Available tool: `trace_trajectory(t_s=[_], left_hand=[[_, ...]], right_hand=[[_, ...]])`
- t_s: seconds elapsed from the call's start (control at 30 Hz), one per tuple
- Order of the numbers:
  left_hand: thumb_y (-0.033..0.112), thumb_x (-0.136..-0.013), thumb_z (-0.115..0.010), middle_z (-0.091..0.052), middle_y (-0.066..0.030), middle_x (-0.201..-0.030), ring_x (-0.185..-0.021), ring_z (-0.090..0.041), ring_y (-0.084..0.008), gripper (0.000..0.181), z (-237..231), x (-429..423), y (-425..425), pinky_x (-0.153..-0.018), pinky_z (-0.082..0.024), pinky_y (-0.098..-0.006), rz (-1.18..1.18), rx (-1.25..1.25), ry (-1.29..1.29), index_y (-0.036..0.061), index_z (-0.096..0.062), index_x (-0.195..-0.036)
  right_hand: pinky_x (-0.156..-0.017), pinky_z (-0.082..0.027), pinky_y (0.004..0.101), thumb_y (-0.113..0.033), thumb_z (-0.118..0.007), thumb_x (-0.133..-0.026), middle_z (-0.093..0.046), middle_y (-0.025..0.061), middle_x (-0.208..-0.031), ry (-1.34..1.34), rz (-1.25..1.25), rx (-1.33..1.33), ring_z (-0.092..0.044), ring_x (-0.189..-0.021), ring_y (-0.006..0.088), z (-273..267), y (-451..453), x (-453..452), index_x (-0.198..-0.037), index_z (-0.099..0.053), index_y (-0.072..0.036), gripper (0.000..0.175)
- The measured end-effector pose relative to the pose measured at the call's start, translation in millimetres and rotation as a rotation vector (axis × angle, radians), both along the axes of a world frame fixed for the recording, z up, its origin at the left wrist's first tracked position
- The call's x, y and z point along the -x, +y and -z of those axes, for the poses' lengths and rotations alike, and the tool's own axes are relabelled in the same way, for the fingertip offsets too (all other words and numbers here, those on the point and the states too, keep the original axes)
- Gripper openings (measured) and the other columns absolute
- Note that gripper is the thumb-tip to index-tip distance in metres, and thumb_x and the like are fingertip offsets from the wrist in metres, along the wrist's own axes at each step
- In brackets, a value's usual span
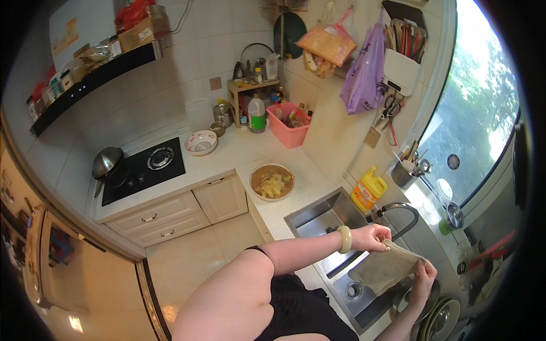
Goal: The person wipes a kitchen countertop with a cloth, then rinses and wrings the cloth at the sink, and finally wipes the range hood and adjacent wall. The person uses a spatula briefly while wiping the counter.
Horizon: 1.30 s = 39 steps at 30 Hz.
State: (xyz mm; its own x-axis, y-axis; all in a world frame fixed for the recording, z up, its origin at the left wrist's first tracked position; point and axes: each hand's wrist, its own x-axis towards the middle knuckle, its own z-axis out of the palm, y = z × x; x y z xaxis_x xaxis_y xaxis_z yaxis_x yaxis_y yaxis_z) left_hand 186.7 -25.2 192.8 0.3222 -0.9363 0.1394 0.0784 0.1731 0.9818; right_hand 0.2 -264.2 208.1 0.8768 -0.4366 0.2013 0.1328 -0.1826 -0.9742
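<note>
A pale, stained dishcloth (387, 267) hangs spread between my two hands above the right-hand basin of a steel double sink (371, 317). My left hand (373, 238), with a cream bangle (344, 239) on its wrist, pinches one upper corner. At the other upper corner, my right hand (423, 277) grips the cloth between thumb and fingers. The lower part droops beside the drain strainer (353, 290). Just behind my left hand curves the chrome faucet (403, 209). A metal pan (431, 294) is partly hidden behind my right hand.
A bowl of peeled pieces in water (272, 182) stands on the counter left of the sink. A yellow detergent jug (369, 189) is behind the sink, near a steel utensil holder (403, 174). Stacked dishes (441, 319) sit at right. A lidded pot (108, 164) rests on the gas hob (140, 187).
</note>
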Motion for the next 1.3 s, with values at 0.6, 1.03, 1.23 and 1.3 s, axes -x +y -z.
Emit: trace_trajectory(t_s=[0.6, 1.03, 1.23, 1.3], left_hand=[[0.030, -0.094, -0.066, -0.060, 0.0057, -0.090, -0.074, -0.053, -0.0051, 0.026, 153.7, -15.6, 88.2, -0.057, -0.041, -0.0224, -0.293, -0.205, 0.216, 0.0142, -0.063, -0.114], [0.004, -0.082, -0.069, -0.059, -0.0122, -0.094, -0.094, -0.061, -0.0257, 0.041, 208.8, 101.8, 191.9, -0.082, -0.049, -0.0388, -0.940, -0.432, -0.393, 0.0110, -0.054, -0.119], [0.005, -0.076, -0.068, -0.052, -0.0135, -0.108, -0.102, -0.057, -0.0358, 0.024, 174.5, 114.5, 229.0, -0.085, -0.049, -0.0422, -0.867, -0.793, -0.446, 0.0068, -0.064, -0.099], [0.008, -0.079, -0.070, -0.055, -0.0106, -0.102, -0.097, -0.058, -0.0294, 0.019, 151.8, 111.5, 254.6, -0.082, -0.049, -0.0383, -0.873, -0.732, -0.561, 0.0061, -0.063, -0.097]], right_hand=[[-0.096, -0.053, 0.0445, 0.008, -0.070, -0.077, -0.064, 0.0131, -0.126, 0.262, -0.476, -0.926, -0.065, -0.112, 0.0298, 159.5, 115.7, -40.3, -0.136, -0.050, 0.000, 0.063], [-0.079, -0.057, 0.0388, 0.015, -0.076, -0.068, -0.060, 0.0223, -0.113, 0.543, -0.444, -0.590, -0.064, -0.096, 0.0288, 221.2, 192.1, -75.3, -0.147, -0.037, -0.007, 0.090], [-0.081, -0.053, 0.0378, -0.014, -0.088, -0.058, -0.068, 0.0159, -0.101, 0.660, -0.417, 0.605, -0.065, -0.089, 0.0285, 212.9, 231.2, -46.5, -0.100, -0.073, 0.001, 0.047], [-0.085, -0.049, 0.0386, -0.020, -0.090, -0.058, -0.061, 0.0144, -0.103, 0.453, -0.341, 0.749, -0.060, -0.095, 0.0311, 197.7, 232.1, -43.2, -0.088, -0.073, 0.002, 0.041]])
